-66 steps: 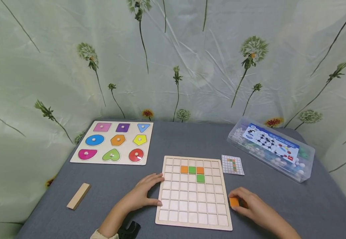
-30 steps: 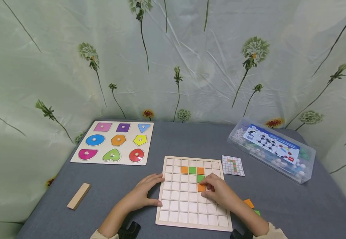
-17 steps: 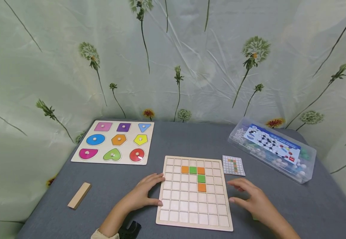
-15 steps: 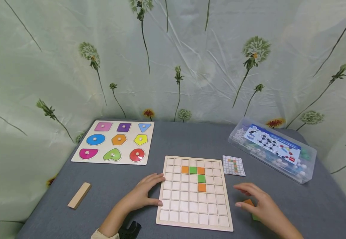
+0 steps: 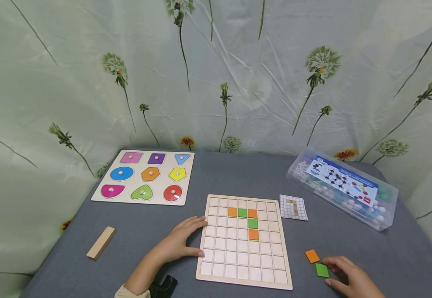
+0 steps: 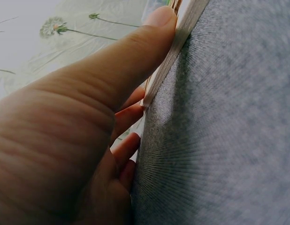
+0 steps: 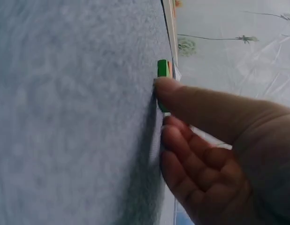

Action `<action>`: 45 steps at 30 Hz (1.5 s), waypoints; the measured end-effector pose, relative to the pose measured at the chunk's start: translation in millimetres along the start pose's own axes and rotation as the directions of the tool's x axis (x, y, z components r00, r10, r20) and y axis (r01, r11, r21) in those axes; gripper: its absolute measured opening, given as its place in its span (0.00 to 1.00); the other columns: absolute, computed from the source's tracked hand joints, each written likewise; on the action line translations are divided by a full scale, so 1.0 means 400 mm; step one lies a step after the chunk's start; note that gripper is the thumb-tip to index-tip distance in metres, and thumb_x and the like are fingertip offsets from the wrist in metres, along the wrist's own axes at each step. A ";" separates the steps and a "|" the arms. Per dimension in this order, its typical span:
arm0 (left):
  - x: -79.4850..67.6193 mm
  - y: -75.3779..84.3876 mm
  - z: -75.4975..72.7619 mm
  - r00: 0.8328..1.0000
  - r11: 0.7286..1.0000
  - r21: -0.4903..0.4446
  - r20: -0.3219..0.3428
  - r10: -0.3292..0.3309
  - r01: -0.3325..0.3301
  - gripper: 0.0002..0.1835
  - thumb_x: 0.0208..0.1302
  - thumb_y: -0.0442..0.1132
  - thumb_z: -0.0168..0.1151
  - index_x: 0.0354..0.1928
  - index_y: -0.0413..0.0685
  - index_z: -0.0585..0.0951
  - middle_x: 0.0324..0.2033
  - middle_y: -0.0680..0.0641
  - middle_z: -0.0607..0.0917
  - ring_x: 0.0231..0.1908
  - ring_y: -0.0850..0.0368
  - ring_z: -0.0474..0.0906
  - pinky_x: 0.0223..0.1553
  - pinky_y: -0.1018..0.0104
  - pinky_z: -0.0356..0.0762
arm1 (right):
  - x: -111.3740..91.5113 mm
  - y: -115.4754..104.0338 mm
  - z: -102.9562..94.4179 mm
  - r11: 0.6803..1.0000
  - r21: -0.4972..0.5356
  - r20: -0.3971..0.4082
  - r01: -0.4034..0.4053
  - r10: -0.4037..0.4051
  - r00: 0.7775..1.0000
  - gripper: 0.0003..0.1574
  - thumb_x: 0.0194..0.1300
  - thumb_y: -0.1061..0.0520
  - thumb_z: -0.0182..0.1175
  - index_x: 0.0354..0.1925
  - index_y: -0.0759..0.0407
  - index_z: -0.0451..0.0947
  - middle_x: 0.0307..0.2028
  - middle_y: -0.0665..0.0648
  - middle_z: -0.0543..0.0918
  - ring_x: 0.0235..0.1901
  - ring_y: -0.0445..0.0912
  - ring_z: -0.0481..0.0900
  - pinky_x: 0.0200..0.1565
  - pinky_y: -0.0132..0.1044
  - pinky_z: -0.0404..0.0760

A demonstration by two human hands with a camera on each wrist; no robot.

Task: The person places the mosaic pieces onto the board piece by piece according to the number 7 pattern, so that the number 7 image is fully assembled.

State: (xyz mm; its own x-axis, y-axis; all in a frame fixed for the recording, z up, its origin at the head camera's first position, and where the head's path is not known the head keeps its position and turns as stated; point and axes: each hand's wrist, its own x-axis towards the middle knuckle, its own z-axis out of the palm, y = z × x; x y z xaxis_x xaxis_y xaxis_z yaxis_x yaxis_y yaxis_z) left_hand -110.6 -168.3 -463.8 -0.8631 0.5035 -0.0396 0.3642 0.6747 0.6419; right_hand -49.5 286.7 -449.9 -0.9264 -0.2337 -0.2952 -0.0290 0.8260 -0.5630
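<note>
A wooden grid board (image 5: 242, 271) lies flat in the middle of the table. Set in its cells are orange tiles (image 5: 253, 234) and green tiles (image 5: 253, 223), forming a bent line. My left hand (image 5: 176, 242) rests at the board's left edge, thumb and fingertips touching the rim. To the right of the board lie a loose orange tile (image 5: 312, 256) and a loose green tile (image 5: 322, 270). My right hand (image 5: 350, 276) is at the green tile, thumb and forefinger spread at its right side. In the right wrist view the thumb partly covers that green tile (image 7: 162, 68).
A pattern card (image 5: 293, 207) lies by the board's upper right corner. Behind it is a clear plastic box (image 5: 340, 186) of small parts. A shape puzzle board (image 5: 143, 176) sits at the back left, with a wooden block (image 5: 101, 243) nearer. A patterned curtain rises behind.
My right hand set an orange tile below the lower green one on the board, then drew back right to the loose green tile. My left hand has stayed at the board's edge.
</note>
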 end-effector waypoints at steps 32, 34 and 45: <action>0.004 -0.001 -0.002 0.999 0.999 -0.004 -0.006 0.033 -0.033 0.44 0.41 0.64 0.65 0.61 0.53 0.67 0.63 0.52 0.63 0.64 0.49 0.51 0.58 0.44 0.48 | 0.177 -0.264 0.137 0.892 0.063 -0.189 0.448 -0.430 0.883 0.14 0.53 0.50 0.64 0.38 0.53 0.77 0.30 0.41 0.73 0.29 0.34 0.69 0.31 0.30 0.72; 0.003 -0.003 -0.003 0.999 0.999 -0.003 -0.013 0.038 -0.038 0.44 0.41 0.63 0.65 0.61 0.53 0.67 0.63 0.52 0.63 0.64 0.49 0.51 0.58 0.44 0.48 | 0.180 -0.271 0.144 0.897 0.033 -0.180 0.440 -0.428 0.886 0.13 0.53 0.51 0.64 0.37 0.52 0.78 0.30 0.40 0.73 0.29 0.34 0.68 0.30 0.30 0.71; 0.001 -0.005 0.001 1.000 1.000 0.004 -0.007 0.030 -0.030 0.44 0.41 0.64 0.65 0.61 0.53 0.67 0.63 0.52 0.63 0.64 0.49 0.51 0.58 0.43 0.48 | 0.171 -0.285 0.118 0.915 0.088 -0.101 0.395 -0.386 0.917 0.17 0.51 0.54 0.67 0.40 0.55 0.77 0.29 0.44 0.73 0.30 0.37 0.69 0.32 0.31 0.71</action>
State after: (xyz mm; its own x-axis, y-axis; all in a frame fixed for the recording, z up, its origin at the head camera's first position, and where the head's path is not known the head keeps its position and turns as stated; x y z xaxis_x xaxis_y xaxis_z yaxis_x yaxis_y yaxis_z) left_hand -111.5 -169.0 -465.4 -0.8543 0.5197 -0.0145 0.3913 0.6612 0.6401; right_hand -91.8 152.4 -442.5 -0.8760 -0.4817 0.0245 -0.3594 0.6182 -0.6990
